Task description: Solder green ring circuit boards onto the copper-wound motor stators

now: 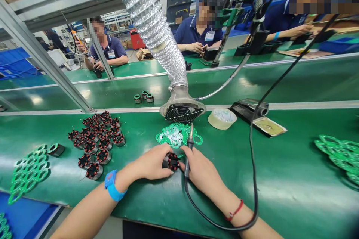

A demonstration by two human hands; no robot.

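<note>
My left hand [157, 162], with a blue band on its wrist, is closed around a motor stator [171, 161] with dark and copper-coloured windings, its open end turned to the right. Between the thumb and fingers of my right hand [200, 166] is a soldering iron [187, 162], held tip up beside the stator. Its black cord loops down past my right wrist. Just beyond both hands lies a pile of green and pale ring-shaped circuit boards [175, 134]. What my right fingertips touch near the stator is partly hidden.
Several stators [98, 138] stand grouped at left, near a green ring-board panel [30, 170]. A fume extractor hood [183, 110] hangs above the pile. Behind are a tape roll [222, 118] and a soldering iron stand [246, 109]. More green boards [339, 155] lie right. Co-workers sit across the bench.
</note>
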